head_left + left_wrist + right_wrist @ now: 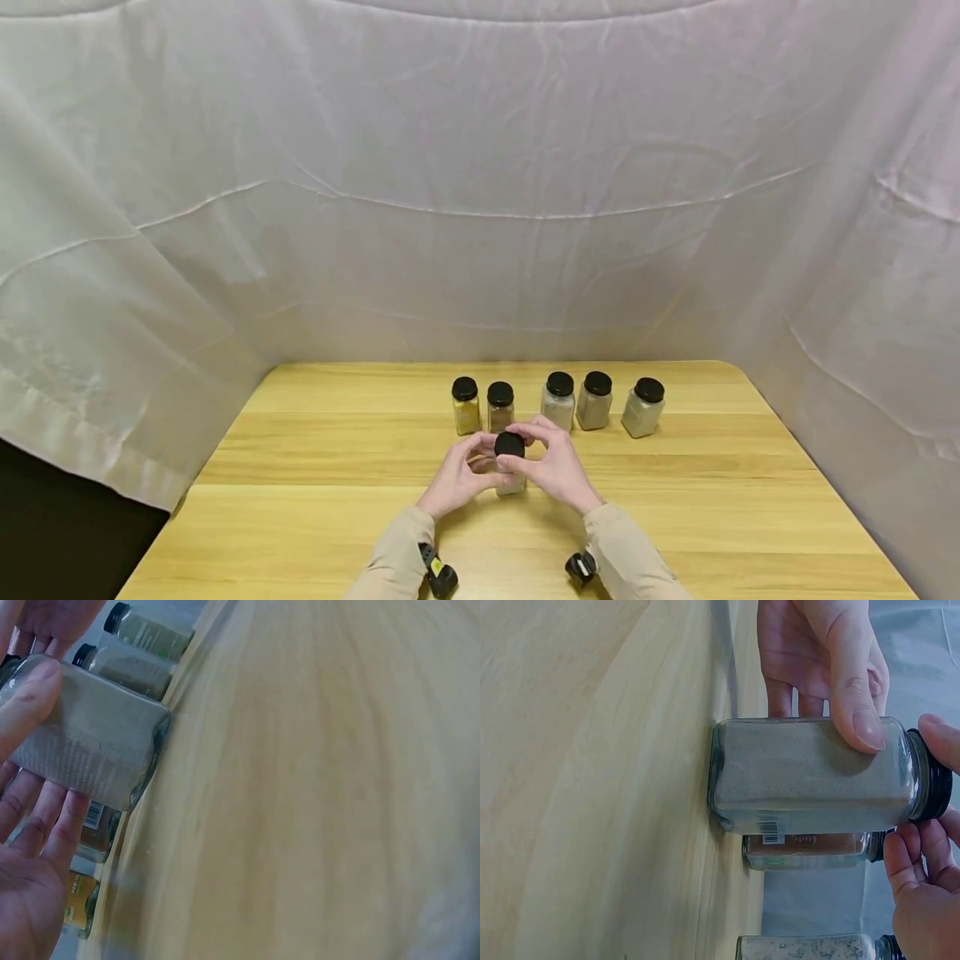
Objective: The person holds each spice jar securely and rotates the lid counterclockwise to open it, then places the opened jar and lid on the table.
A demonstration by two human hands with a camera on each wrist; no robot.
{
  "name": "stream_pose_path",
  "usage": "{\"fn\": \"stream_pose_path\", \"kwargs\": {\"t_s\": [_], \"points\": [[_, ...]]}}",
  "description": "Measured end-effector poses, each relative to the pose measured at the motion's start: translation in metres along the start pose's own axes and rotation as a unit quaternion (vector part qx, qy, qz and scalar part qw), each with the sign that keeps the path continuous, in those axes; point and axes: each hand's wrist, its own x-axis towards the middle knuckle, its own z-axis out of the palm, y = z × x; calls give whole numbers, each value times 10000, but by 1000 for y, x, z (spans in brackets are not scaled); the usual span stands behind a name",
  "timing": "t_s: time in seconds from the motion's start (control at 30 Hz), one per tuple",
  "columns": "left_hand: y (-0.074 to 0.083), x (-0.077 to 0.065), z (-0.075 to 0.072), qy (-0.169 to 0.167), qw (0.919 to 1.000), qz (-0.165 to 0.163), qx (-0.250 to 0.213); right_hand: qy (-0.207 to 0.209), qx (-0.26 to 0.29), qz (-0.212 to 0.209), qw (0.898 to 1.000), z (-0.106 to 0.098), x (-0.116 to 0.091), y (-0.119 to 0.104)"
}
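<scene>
A square glass spice jar [512, 485] of greyish-beige powder stands upright between both hands, its base at or just above the tabletop. My left hand [459, 477] grips the jar's body from the left; its thumb lies across the glass in the right wrist view, with fingers on the far side. On top of the jar sits a black screw lid [933, 776]. My right hand [557, 467] pinches this lid between thumb and fingers at its rim. In the left wrist view, printed text shows on the jar's side.
Behind the hands stand several more black-lidded jars: a yellow one [466, 412], a brown one [500, 414], a speckled whitish one [557, 410], a beige one [594, 408] and a pale one [642, 414]. The wooden table [300, 517] backs onto a grey-white curtain [480, 275].
</scene>
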Motion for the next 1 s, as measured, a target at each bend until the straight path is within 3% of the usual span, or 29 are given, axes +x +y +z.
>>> {"fn": "stream_pose_path", "kwargs": {"t_s": [0.57, 0.8, 1.0], "points": [[-1, -3, -1, -131, 9999, 56, 40, -209, -68, 79, 9997, -3, -2, -6], [4, -4, 2, -67, 9999, -74, 55, -384, 12, -161, 9991, -5, -4, -7], [6, -2, 5, 51, 9998, -190, -85, -40, 312, -222, 9993, -2, -7, -5]]}}
